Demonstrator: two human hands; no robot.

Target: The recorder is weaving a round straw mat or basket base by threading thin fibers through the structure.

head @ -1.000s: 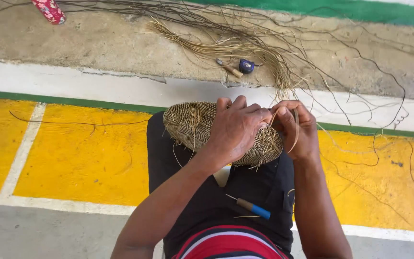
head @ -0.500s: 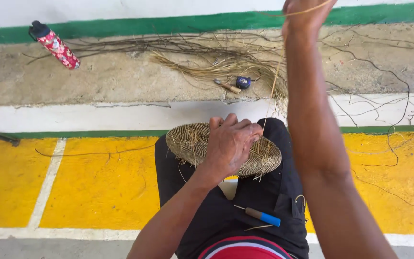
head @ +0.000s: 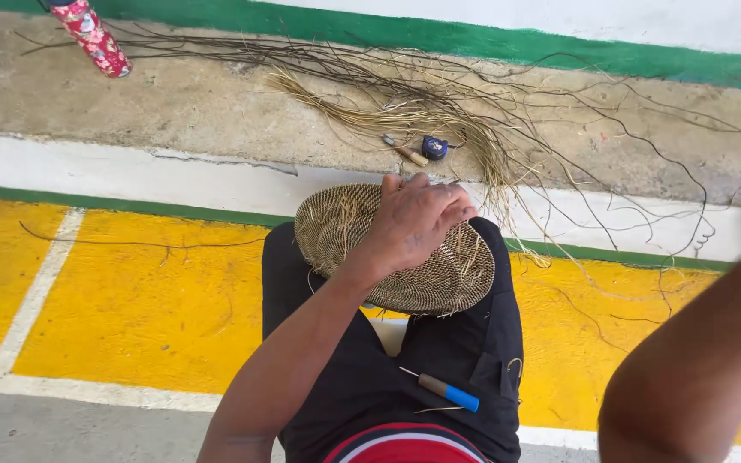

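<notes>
A round, flat woven basket piece (head: 336, 231) of tan fibre rests on my knees, over black trousers. My left hand (head: 418, 219) lies palm down on its upper right part, fingers curled over the far rim and pressing it. My right forearm (head: 696, 360) crosses the lower right corner, blurred. It runs off the right edge, so the hand itself is out of sight. A thin awl with a blue handle (head: 449, 393) lies on my right thigh.
A bundle of pale straw and dark thin strands (head: 422, 111) spreads over the concrete step ahead. Beside it lie a small wooden-handled tool (head: 406, 152) and a round blue object (head: 434, 147). A red flowered tube (head: 92, 36) lies far left. The floor is painted yellow (head: 130, 300).
My right arm went from the basket's edge up high, then swung down to the right, taking the hand out of frame. The left hand stayed pressed on the basket.
</notes>
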